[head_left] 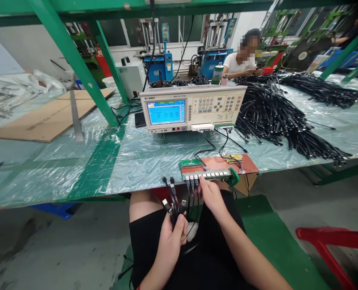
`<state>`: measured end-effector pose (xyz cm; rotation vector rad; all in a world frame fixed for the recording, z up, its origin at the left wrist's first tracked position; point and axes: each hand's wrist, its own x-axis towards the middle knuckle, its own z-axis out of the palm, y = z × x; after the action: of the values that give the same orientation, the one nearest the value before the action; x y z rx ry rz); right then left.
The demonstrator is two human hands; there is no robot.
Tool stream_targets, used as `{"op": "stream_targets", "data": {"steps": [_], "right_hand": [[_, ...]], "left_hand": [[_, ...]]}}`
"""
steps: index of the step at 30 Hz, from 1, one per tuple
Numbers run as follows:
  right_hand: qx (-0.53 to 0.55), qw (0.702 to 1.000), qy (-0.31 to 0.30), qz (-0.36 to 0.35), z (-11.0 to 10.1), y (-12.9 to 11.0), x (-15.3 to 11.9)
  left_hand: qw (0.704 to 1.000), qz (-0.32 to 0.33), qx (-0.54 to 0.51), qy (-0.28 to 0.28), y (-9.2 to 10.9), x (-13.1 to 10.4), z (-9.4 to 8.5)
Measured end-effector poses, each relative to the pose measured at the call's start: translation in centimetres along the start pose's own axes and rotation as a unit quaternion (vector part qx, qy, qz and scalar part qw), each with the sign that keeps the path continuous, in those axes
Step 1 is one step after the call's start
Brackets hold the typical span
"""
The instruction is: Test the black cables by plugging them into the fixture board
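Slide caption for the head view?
Left hand grips a bunch of cables; right hand at the port strip, tester behind.

table film: glossy plastic | board: matt cardboard | ruler: smooth metal

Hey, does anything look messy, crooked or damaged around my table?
No clear damage. The cable heap on the right is splayed untidily, the metal strip lies askew across the edge of the cardboard, and dark smudges mark the floor at left, maybe dirt.
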<state>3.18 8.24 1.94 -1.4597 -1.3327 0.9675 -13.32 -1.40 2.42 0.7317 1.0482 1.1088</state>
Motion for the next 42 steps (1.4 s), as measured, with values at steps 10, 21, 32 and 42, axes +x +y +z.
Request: {"op": "stream_targets", "data": {"steps": [10,21,32,42], "right_hand": [[0.007,0.985,-0.119,-0.125,0.1,-5.2,-6.7],[0.185,0.981,0.058,0.030,-1.4,-0.5,-3.2],[0.162,0.985,0.058,0.026,0.1,1.3,-1.1],[-0.169,0.971,0.125,-0.116,-3.4,-3.4,-2.5]], "left_hand": [[0.999,0.025,0.017,0.022,-0.1,-0.2,0.6],[0.999,0.046,0.020,0.020,0.3,0.1,0.4],[0.998,0.042,0.053,-0.018,0.3,-0.2,1.0],[0.995,0.049,0.075,-0.046,0.4,-0.6,1.1]]}}
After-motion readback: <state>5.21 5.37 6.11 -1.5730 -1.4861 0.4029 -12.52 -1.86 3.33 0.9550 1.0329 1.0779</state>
